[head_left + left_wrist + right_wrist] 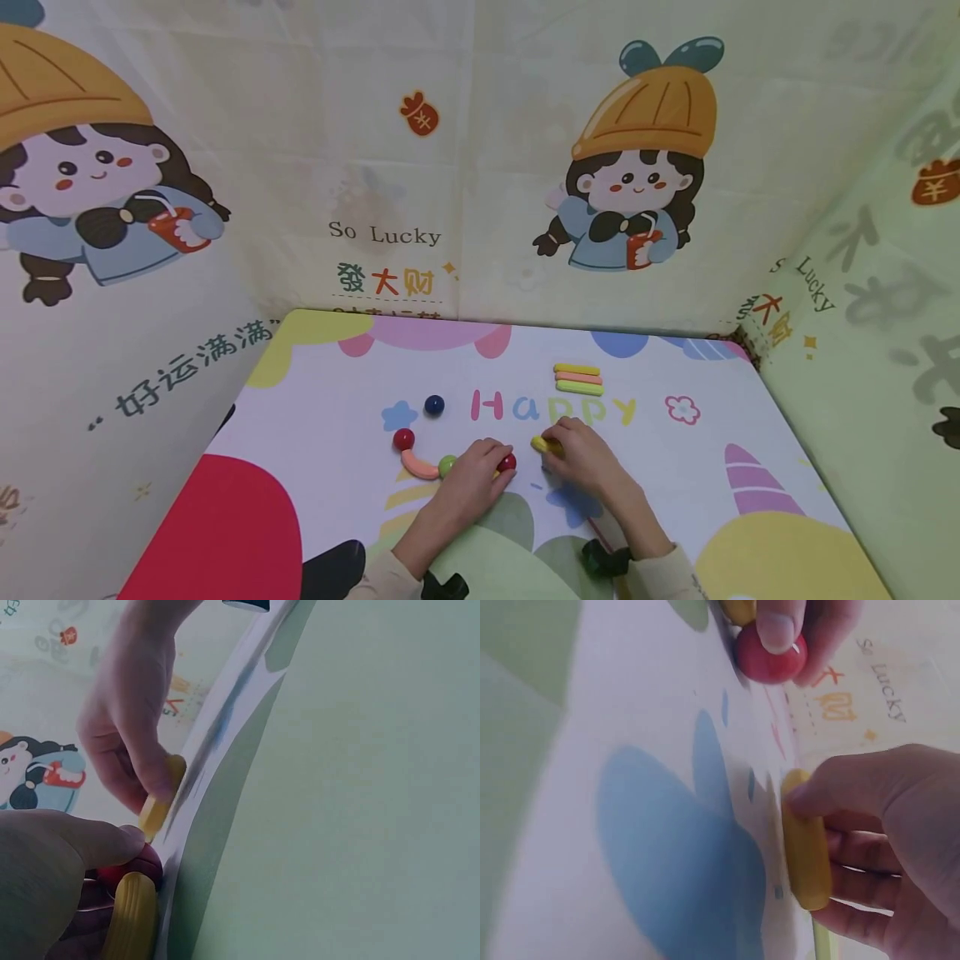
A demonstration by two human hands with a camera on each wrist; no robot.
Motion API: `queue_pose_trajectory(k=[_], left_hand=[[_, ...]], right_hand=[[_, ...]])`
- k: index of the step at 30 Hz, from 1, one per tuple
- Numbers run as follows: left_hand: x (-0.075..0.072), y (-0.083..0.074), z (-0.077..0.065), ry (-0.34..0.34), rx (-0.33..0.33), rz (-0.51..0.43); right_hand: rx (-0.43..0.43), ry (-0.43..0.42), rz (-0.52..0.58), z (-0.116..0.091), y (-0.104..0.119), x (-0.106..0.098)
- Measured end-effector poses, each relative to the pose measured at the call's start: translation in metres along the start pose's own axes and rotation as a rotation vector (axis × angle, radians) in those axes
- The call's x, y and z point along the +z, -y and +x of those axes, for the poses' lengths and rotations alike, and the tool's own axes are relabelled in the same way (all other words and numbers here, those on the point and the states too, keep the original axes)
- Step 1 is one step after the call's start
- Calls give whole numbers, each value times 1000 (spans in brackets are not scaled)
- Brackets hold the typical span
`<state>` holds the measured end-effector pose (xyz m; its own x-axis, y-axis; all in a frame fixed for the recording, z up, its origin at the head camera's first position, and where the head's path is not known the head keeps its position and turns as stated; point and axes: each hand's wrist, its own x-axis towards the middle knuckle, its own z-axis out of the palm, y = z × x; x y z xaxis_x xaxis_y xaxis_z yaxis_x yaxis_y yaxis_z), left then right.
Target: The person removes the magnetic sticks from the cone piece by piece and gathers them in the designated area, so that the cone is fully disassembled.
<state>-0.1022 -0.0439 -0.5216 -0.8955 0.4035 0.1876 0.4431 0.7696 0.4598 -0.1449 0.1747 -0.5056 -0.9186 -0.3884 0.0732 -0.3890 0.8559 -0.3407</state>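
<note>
My left hand pinches a shiny red ball at the right end of a row on the table. A yellow bar touches that ball in the left wrist view. Leftward along the row come a green ball, a curved pink bar and another red ball; the left hand hides part of the row. Just right of the held ball, my right hand grips a yellow bar between thumb and fingers, its tip apart from the ball.
A dark blue ball lies behind the row. Farther back right, several short bars in yellow, pink and green lie side by side. A printed cloth wall stands behind the table.
</note>
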Motion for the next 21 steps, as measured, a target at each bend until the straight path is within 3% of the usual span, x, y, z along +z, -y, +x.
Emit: queue_pose_trajectory(k=[12, 21], left_hand=[[3, 1, 0, 18, -20, -15], [2, 2, 0, 4, -9, -15]], right_hand=[[308, -177, 119, 11, -29, -1], [416, -257, 146, 12, -48, -4]])
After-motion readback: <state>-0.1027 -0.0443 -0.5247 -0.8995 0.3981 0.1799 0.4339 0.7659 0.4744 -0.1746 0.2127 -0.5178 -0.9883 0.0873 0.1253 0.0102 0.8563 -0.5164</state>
